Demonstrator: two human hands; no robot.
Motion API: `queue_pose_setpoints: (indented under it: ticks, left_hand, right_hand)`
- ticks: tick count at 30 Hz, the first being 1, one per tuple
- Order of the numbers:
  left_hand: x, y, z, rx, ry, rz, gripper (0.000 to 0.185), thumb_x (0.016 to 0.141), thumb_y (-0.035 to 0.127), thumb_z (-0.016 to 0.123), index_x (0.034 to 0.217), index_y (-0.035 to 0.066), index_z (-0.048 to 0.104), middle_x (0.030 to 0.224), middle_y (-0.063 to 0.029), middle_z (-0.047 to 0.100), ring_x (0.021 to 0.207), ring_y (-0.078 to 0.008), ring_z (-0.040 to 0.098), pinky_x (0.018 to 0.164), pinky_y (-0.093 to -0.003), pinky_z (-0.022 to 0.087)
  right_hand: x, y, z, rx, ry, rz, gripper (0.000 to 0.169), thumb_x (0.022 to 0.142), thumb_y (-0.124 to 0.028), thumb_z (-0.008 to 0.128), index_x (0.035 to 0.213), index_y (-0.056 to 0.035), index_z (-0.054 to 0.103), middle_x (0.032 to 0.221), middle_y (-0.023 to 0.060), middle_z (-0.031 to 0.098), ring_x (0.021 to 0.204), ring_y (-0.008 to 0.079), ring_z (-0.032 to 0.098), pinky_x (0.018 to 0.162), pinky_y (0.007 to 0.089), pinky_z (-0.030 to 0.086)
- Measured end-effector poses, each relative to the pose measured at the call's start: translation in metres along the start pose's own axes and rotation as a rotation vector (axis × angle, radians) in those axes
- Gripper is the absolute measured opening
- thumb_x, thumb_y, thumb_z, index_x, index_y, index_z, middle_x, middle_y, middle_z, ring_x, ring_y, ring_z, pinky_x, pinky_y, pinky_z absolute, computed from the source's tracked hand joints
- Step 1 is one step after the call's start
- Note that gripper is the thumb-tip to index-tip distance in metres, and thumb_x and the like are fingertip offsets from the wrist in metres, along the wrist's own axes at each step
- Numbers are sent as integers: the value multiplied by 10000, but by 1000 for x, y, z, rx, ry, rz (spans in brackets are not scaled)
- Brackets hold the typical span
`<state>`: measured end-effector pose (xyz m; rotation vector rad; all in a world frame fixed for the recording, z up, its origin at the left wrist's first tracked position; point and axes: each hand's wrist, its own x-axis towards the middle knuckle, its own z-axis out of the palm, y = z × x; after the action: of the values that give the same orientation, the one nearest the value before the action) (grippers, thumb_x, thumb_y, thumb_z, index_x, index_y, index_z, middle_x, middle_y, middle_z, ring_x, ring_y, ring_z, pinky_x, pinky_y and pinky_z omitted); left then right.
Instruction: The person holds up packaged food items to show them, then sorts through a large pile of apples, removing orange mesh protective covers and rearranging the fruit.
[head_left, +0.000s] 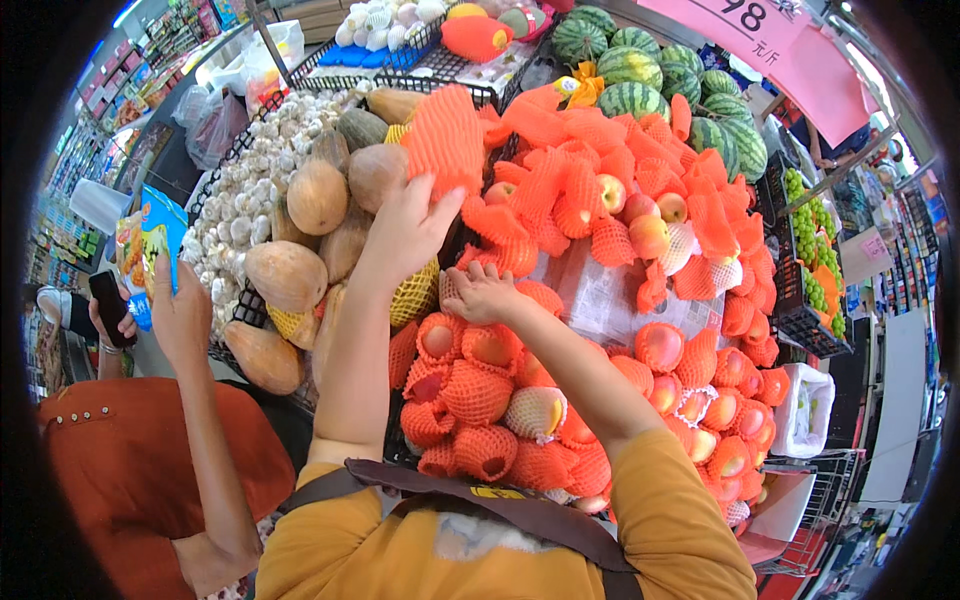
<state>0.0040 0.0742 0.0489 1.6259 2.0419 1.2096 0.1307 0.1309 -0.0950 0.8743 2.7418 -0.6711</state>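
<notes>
My left hand is raised over the border between the pumpkins and the apples, its fingers closed on the lower end of a stack of red foam fruit nets. My right hand rests palm down, fingers spread, on the near left part of the apple pile, at a foam-netted fruit. Around it lie apples in red foam nets. Beyond are loose empty nets and several bare apples. Newspaper lines the display between the two groups of apples.
Pumpkins and garlic bulbs lie at the left, watermelons at the back. A black crate of green grapes stands right. A person in red at the left holds a blue packet; another hand holds a phone.
</notes>
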Motion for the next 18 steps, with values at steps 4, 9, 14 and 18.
queue_pose_setpoints:
  ticks: [4, 9, 14, 18]
  left_hand:
    - [-26, -3, -18, -20, 46, -39, 270, 811, 195, 574, 741, -62, 532, 673, -227, 549, 639, -309, 574, 574, -403, 418]
    - [-76, -25, -7, -268, 233, -21, 166, 751, 108, 598, 750, -57, 573, 663, -183, 587, 605, -252, 585, 551, -348, 430]
    - [-105, -20, 3, -522, 197, -196, 171, 742, -32, 545, 905, -41, 596, 833, -111, 634, 736, -185, 605, 669, -296, 470]
    - [-119, -36, 15, -622, 276, -110, 392, 759, -113, 478, 1136, -10, 508, 1071, -62, 582, 936, -153, 570, 801, -264, 444]
  right_hand:
    - [-1, 8, -35, -179, 751, 33, 739, 683, -430, 706, 1286, -177, 361, 1301, 177, 311, 1211, 352, 289, 892, 544, 312]
    - [22, 39, -69, -329, 488, 259, 1095, 556, -487, 790, 1420, -284, 148, 1479, 149, 31, 1345, 424, 54, 965, 661, 254]
    - [43, 78, -48, -145, 492, 307, 794, 606, -377, 775, 1269, -193, 377, 1309, 131, 304, 1222, 401, 291, 854, 624, 378]
    - [45, 92, -42, 85, 830, 110, 515, 613, -178, 737, 1065, -134, 495, 1045, 101, 436, 1020, 350, 447, 747, 518, 448]
